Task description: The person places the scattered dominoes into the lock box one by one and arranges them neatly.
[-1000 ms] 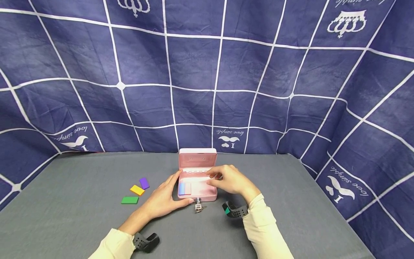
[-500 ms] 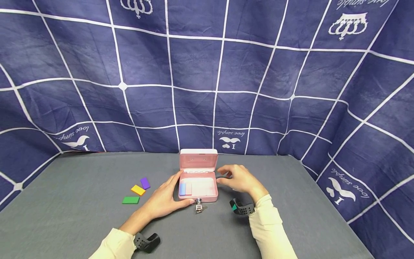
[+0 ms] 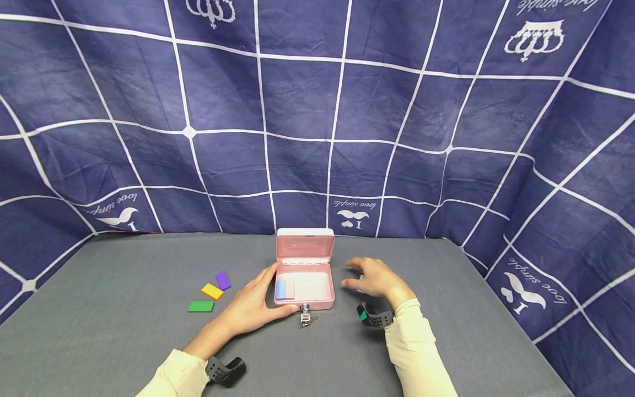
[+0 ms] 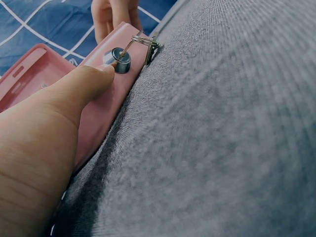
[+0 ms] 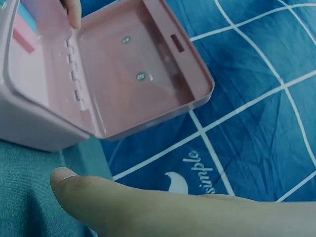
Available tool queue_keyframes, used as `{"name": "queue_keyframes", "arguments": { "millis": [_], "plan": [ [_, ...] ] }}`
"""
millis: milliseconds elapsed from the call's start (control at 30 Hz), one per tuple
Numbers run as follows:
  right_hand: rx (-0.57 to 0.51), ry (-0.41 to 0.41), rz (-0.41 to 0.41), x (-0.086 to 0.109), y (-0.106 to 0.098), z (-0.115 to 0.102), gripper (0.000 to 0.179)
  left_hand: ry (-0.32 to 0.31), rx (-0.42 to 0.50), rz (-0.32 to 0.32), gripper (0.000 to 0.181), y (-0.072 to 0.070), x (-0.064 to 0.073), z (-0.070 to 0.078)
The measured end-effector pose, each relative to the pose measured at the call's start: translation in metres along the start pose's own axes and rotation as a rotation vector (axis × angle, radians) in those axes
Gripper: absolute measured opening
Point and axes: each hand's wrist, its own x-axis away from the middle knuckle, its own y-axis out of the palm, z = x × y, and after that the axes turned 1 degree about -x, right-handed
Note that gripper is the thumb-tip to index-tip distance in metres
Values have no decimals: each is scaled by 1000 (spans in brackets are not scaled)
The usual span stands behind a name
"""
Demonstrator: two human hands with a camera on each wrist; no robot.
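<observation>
A pink cash box stands with its lid raised, keys hanging from its front lock. My left hand grips the box's left side, its thumb at the front by the lock and its fingertips at the rear corner. Inside, against the left wall, lie a blue block and a pink block. To the right of the box, my right hand hovers apart from it, fingers loosely bent and nothing between them. A small pale edge shows beneath that hand.
Left of the box, a purple block, a yellow block and a green block lie on the grey tabletop. A blue cloth with white lines hangs behind the table and along its right side.
My right hand has moved out of the box to the right, and its fingers have spread a little. My left hand stays on the box.
</observation>
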Motion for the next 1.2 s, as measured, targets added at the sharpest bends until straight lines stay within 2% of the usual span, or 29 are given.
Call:
{"name": "queue_keyframes", "arguments": {
  "millis": [267,667,833,1200],
  "plan": [
    [-3,47,-33,1,3,7,53,4,4,6,108,1,-1,0],
    [-20,42,-46,0,4,9,51,-14,5,-2,109,1,-1,0],
    [-6,31,-66,0,0,8,57,-23,9,-5,108,-1,-2,0],
    [-18,75,-93,5,-3,10,66,-12,1,-2,108,1,-1,0]
  ]
}}
